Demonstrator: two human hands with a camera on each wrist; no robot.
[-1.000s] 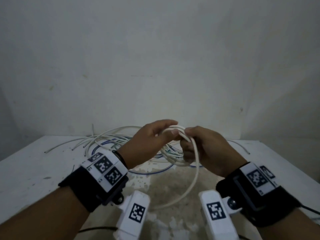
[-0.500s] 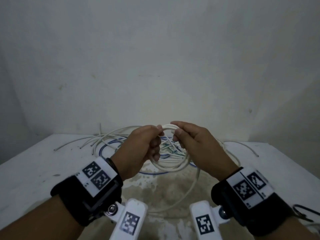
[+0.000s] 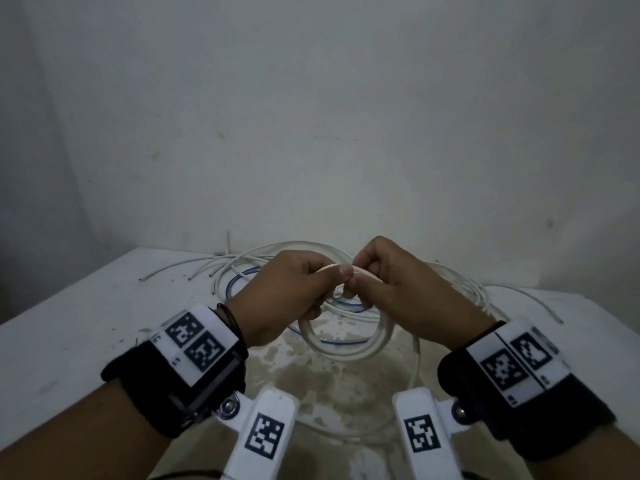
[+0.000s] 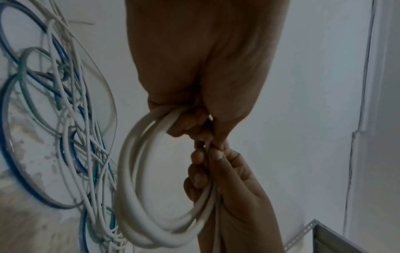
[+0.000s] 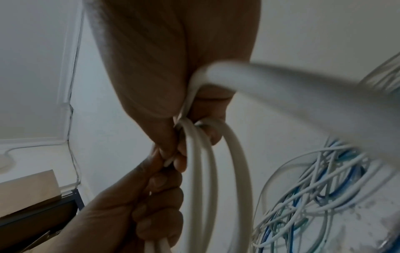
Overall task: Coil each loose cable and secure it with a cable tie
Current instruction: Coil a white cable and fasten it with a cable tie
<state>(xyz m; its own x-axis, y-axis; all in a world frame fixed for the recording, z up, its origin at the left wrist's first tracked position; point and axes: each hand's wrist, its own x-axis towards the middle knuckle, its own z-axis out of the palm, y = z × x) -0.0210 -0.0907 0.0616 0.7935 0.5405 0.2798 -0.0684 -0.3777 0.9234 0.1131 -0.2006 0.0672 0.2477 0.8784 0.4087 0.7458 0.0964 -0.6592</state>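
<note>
A white cable coil [image 3: 346, 346] of a few loops hangs above the table between both hands. My left hand [image 3: 304, 289] grips the top of the coil [image 4: 134, 171] with curled fingers. My right hand [image 3: 388, 282] touches it from the right and pinches the same bundle [image 5: 201, 188] at the top. The cable's free tail [image 3: 415, 358] drops from the right hand to the table. In the right wrist view this tail [image 5: 303, 94] passes blurred close to the camera. No cable tie is visible.
A tangled pile of white, blue and green cables [image 3: 242, 271] lies on the white table [image 3: 86, 323] behind the hands, against the wall. A stained patch [image 3: 329, 393] lies under the coil. A metal shelf corner [image 4: 335, 239] and a box [image 5: 28, 184] stand beside the table.
The left fingers, earlier stretched over the coil, have curled around it. The right hand has moved up from the hanging strand to the coil's top, and the two hands have closed together.
</note>
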